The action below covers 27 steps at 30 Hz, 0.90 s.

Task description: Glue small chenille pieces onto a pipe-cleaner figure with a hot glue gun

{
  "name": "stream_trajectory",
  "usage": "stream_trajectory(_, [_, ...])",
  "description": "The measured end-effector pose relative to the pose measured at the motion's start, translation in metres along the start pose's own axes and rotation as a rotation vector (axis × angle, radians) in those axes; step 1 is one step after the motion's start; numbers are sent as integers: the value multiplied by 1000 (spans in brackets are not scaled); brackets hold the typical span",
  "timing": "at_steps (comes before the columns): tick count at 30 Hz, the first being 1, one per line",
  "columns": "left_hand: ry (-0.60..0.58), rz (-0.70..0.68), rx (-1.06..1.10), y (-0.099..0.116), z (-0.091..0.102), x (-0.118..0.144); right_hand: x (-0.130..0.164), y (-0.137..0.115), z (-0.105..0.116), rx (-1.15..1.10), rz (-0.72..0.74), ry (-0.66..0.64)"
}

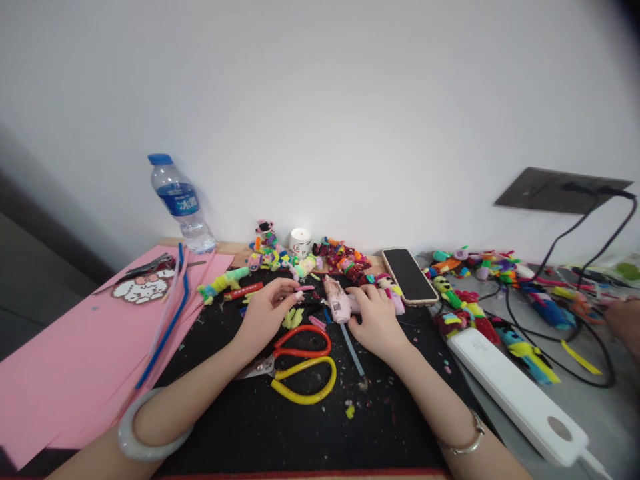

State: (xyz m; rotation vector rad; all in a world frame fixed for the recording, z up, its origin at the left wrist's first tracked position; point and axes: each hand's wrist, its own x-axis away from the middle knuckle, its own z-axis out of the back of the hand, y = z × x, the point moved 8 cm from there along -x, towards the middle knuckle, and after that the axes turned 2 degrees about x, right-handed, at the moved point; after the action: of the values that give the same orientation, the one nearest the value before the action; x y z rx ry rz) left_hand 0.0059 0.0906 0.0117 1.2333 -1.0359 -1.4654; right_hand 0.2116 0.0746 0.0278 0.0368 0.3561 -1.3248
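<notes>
Head view shows the right hand (376, 319) curled over a pale pink glue gun (338, 303) lying on the black mat (250, 420), its clear stick trailing toward the person. Beside it, the left hand (267, 308) pinches a small pink piece (306, 289) between fingertips, above the scissors (299, 367).

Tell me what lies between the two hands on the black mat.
Head view: small yellow-green fuzzy pieces and a pink bit lie between left hand and right hand.

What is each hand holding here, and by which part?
The left hand pinches a small pink piece by its near end, between the fingertips. The right hand rests on the pink glue gun, at its handle; a full grip cannot be told.
</notes>
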Motion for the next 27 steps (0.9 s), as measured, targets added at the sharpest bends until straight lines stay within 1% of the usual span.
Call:
stream_trajectory(2, [-1,1,-2,-1,0,-1,0,1,-1,-1,0,-13])
stream_trajectory(5, [-3,5,-6,-1,0,-1,-2,4,0,-72,10,8])
stream_trajectory(7, [-7,4,-7,-1,0,-2,-4,7,1,-157,-1,27])
stream_trajectory(11, [-3,-1,-21,-1,0,-2,-8,14,4,-362,-70,63])
stream_trajectory(14, [8,-17,-50,0,2,-1,-9,13,7,-515,-94,103])
stream_trajectory(17, [9,-35,-74,1,2,-1,-8,10,8,-617,-102,130])
stream_trajectory(20, [0,-27,-61,1,1,0,-6,9,5,-720,-93,121])
stream_trajectory(23, [-4,-18,-55,3,0,1,-5,7,1,-816,-77,81])
stream_trajectory(27, [-13,-24,-71,8,-1,4,-5,4,0,-823,-71,48])
